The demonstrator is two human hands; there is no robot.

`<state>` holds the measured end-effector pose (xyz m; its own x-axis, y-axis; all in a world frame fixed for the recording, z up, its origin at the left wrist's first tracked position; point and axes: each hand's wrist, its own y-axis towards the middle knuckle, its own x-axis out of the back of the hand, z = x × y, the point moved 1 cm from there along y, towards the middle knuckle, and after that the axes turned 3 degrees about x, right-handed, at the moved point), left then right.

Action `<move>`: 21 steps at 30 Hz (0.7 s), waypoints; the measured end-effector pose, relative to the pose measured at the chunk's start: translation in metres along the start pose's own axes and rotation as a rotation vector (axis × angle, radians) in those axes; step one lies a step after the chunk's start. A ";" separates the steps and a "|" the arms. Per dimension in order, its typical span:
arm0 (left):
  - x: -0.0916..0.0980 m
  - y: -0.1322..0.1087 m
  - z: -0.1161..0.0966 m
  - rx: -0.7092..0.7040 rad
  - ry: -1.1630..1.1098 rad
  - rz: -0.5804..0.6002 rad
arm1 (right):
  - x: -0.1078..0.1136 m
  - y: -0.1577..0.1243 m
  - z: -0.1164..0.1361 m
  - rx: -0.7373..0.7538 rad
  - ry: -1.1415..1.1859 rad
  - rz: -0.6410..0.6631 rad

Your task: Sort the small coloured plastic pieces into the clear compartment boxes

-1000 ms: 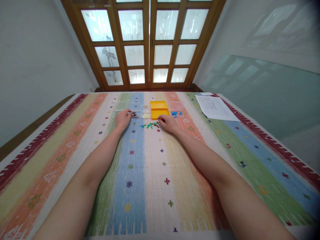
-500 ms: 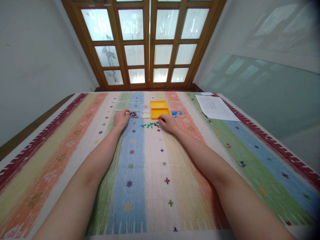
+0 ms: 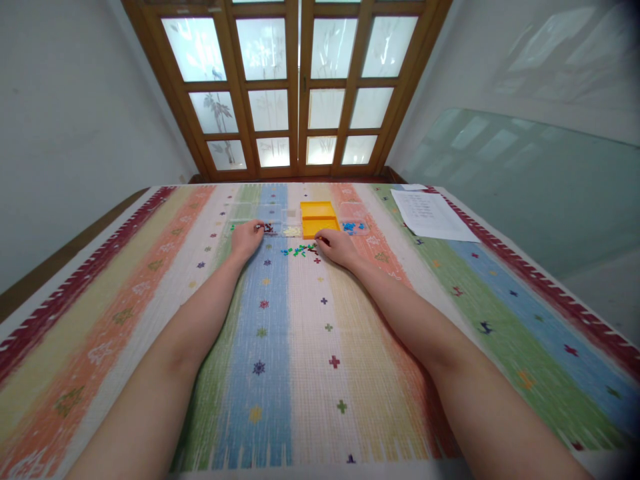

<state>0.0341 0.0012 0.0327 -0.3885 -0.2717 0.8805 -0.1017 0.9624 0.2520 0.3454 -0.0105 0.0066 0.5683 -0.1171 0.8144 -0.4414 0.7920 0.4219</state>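
My left hand (image 3: 247, 240) is closed, fingertips pinched at the left edge of some small dark red pieces (image 3: 269, 228) in a clear plastic box. Whatever those fingers hold is too small to make out. My right hand (image 3: 337, 247) rests with curled fingers at the front edge of an open yellow box (image 3: 320, 218). Its fingertips come close to a loose pile of small green, blue and dark red pieces (image 3: 299, 251) on the cloth. I cannot make out what is in its fingers.
Pale pieces (image 3: 293, 231) lie in a clear box left of the yellow one, and blue pieces (image 3: 353, 227) in another to its right. A printed paper sheet (image 3: 431, 215) lies at the back right on the striped tablecloth (image 3: 310, 347).
My left hand has shifted a little to the right, partly over the dark red pieces. A bit of green now shows to its left. My right hand has hardly moved.
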 end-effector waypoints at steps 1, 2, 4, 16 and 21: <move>-0.001 -0.001 -0.002 -0.035 -0.007 0.024 | 0.000 0.000 0.001 0.011 -0.007 0.007; -0.002 -0.002 -0.005 -0.079 -0.012 0.052 | 0.000 0.000 0.002 0.023 -0.013 0.013; -0.004 -0.005 -0.011 -0.175 -0.018 0.112 | 0.000 0.001 0.004 0.044 -0.016 0.021; -0.010 -0.029 -0.049 -0.445 0.061 0.264 | 0.004 0.000 0.009 0.006 -0.020 0.019; -0.011 -0.029 -0.050 -0.475 0.071 0.286 | 0.003 0.001 0.007 0.009 -0.020 0.018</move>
<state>0.0869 -0.0244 0.0355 -0.2757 -0.0157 0.9611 0.4290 0.8927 0.1376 0.3414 -0.0145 0.0123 0.5467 -0.1150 0.8294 -0.4578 0.7883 0.4111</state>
